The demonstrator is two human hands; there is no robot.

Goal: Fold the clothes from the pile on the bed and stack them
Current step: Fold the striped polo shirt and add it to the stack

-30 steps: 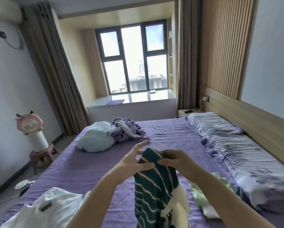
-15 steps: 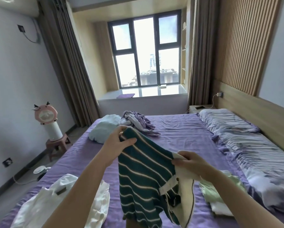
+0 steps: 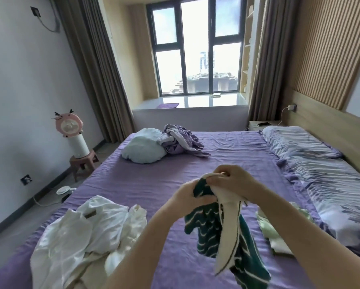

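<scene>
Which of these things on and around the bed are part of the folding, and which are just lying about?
Part of the job:
striped top, gripped by left hand and right hand
white clothes
pale green clothes
purple clothes

Lying about:
pillows
pink fan
phone

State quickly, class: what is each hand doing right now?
Left hand: grips the green striped top.
Right hand: pinches the same top's cream edge, held up over the bed.

We were in a home bedroom: a wide bed (image 3: 175, 184) under a purple sheet, pillows (image 3: 300, 142) along its headboard side, curtained window (image 3: 197, 49) beyond it, a nightstand (image 3: 260, 125) beside the pillows.
</scene>
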